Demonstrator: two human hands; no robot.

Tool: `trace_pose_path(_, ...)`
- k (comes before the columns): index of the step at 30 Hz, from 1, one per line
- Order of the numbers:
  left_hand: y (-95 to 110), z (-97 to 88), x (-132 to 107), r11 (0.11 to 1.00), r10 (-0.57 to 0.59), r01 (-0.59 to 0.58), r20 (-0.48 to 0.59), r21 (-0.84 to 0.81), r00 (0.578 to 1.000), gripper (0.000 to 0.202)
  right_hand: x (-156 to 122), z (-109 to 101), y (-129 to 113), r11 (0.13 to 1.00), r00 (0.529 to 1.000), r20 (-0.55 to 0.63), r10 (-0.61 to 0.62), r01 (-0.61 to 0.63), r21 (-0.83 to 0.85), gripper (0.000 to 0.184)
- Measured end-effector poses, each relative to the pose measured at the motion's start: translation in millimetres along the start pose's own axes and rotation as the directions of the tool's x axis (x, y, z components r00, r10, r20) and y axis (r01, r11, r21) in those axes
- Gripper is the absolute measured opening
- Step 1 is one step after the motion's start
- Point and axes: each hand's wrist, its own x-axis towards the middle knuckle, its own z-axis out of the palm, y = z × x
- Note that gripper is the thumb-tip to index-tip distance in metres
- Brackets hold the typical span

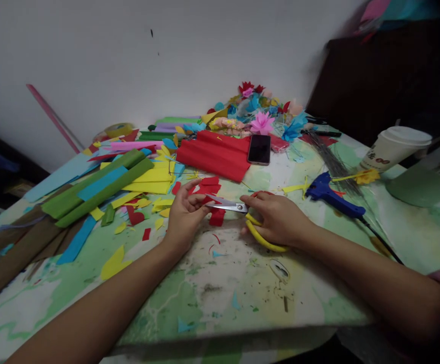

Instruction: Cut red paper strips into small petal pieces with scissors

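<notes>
**Fingers [195,200] gripping on both sides**

Fingers of the left hand [185,215] pinch a small piece of red crepe paper [217,217], low over the paint-stained desk [212,283]. The right hand [276,220] is closed through the loops of one pair of yellow-handled scissors [229,205], with the blades touching the red piece. Behind lie one black smartphone [259,149], one folded red paper sheet [214,154], one blue glue gun [334,194], one lidded white paper cup [392,149] and two long green paper folds [102,194].

scissors [243,215]: bright metal blades, glossy yellow plastic handles
red piece [216,216]: matt paper
phone [259,149]: glossy dark screen
cup [394,147]: paper, plastic lid
</notes>
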Motion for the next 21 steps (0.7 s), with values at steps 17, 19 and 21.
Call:
trace_pose_path(17, 0.9, 1.3, -1.0, 0.998, -0.049, 0.05, 0.017, -0.038, 0.999, 0.059, -2.6, 0.3, -3.8, 1.0, 1.0, -0.013, 0.004, -0.004, -0.025, 0.06)
trace_pose_path(19, 1.0, 0.8, -1.1, 0.999, -0.04, 0.041, 0.027, -0.036, 0.999, 0.059, -2.7, 0.5, -3.8, 1.0, 1.0, -0.011, 0.007, -0.008, -0.021, 0.06)
trace_pose_path(21, 1.1, 0.3, -0.9, 0.999, -0.033, 0.034, 0.027, -0.041, 0.999, 0.059, -2.8, 1.0, -3.6, 1.0, 1.0, -0.016, 0.008, -0.008, -0.018, 0.06)
